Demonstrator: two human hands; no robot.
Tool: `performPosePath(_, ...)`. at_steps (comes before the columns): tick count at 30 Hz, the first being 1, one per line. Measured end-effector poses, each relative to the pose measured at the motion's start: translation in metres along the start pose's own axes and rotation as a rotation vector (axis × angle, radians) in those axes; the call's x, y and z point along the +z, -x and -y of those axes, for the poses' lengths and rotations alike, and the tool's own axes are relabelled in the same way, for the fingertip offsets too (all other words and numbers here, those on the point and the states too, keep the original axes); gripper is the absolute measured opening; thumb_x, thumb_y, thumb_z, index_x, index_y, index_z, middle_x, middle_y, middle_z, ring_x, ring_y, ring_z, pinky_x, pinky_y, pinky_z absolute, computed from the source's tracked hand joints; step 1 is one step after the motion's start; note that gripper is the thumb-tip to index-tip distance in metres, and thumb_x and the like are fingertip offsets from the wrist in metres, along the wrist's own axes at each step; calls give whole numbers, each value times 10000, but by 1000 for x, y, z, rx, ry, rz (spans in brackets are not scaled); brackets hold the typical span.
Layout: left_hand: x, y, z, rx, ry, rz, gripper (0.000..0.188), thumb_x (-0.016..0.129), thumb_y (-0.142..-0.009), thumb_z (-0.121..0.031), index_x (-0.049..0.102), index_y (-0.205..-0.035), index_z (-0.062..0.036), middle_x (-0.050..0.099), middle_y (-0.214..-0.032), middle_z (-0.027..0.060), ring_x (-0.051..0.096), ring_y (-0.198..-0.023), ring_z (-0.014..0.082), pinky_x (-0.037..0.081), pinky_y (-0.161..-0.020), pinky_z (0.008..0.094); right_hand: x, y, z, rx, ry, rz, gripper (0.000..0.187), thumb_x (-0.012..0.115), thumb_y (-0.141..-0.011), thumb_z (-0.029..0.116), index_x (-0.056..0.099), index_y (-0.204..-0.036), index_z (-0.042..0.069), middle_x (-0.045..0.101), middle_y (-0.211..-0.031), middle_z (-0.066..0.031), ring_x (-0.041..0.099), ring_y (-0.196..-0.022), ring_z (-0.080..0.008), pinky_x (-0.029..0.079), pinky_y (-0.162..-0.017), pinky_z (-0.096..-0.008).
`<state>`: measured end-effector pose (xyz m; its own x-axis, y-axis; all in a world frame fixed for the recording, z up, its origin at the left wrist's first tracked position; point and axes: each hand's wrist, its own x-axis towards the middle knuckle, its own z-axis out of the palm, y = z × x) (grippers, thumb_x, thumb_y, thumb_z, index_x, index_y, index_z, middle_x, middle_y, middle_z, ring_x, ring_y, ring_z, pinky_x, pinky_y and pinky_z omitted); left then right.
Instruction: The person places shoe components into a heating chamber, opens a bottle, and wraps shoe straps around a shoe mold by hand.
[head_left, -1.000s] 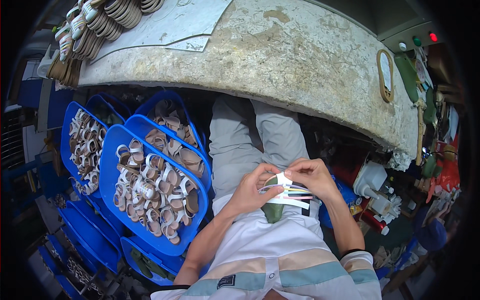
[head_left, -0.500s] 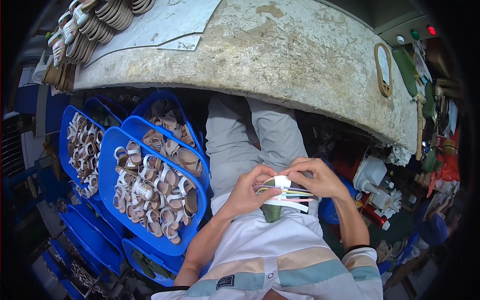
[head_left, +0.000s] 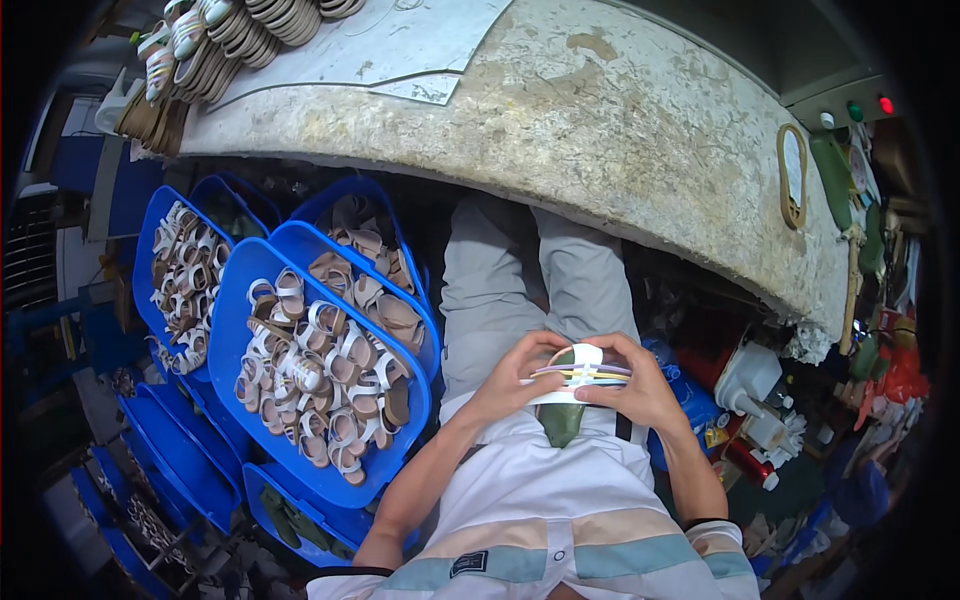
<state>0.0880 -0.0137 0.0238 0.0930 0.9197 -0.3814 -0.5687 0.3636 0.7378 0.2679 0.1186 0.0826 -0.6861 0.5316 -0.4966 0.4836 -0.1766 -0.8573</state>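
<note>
Over my lap is a green shoe last [head_left: 562, 428], its narrow end pointing toward my body. A strappy sandal upper [head_left: 588, 374] with thin white, purple and yellow bands lies across it, and a white piece crosses at the far end. My left hand [head_left: 515, 378] grips the upper and last from the left, thumb over the band ends. My right hand [head_left: 636, 384] closes on the band ends from the right, its thumb pressed on the lower white band. The underside of the last and several fingertips are hidden.
Blue bins [head_left: 318, 460] of white-strapped sandals and beige pieces stand at my left. Ahead runs a worn workbench [head_left: 560, 130], with stacked soles [head_left: 245, 30] at far left and a sole-shaped frame [head_left: 792, 178] at right. White containers [head_left: 748, 375] and a red bottle [head_left: 748, 466] lie at lower right.
My right hand has moved from pinching at the far end to wrapping round the right side, thumb on the bands. The loose right-hand band ends are now gathered. The view has shifted slightly.
</note>
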Motion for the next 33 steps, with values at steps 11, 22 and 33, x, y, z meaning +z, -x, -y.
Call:
performPosePath(11,-17,36,31,-143,114,-289,193,630,-961,-60,633,-1093,81,689,-1078,164,690,-986,193,580,-888,294,1,-5,0,112,-135,11,597,842,-714,7,572,-1246,12,681,-1080,-96,644,-1013,-151,506,-910,-301)
performPosePath(22,-22,22,39,-238,177,-220,199,634,-949,-68,655,-1109,48,713,-1023,125,699,-910,144,565,-827,240,4,-5,-4,83,-84,2,625,872,-690,39,575,-1239,3,683,-1120,-95,638,-1042,-155,491,-950,-304)
performPosePath(33,-22,19,41,-209,165,-177,148,610,-949,-40,661,-1070,27,708,-971,76,679,-881,115,553,-824,241,6,-4,5,91,-97,5,615,861,-695,20,575,-1239,7,678,-1113,-90,633,-1038,-157,496,-945,-307)
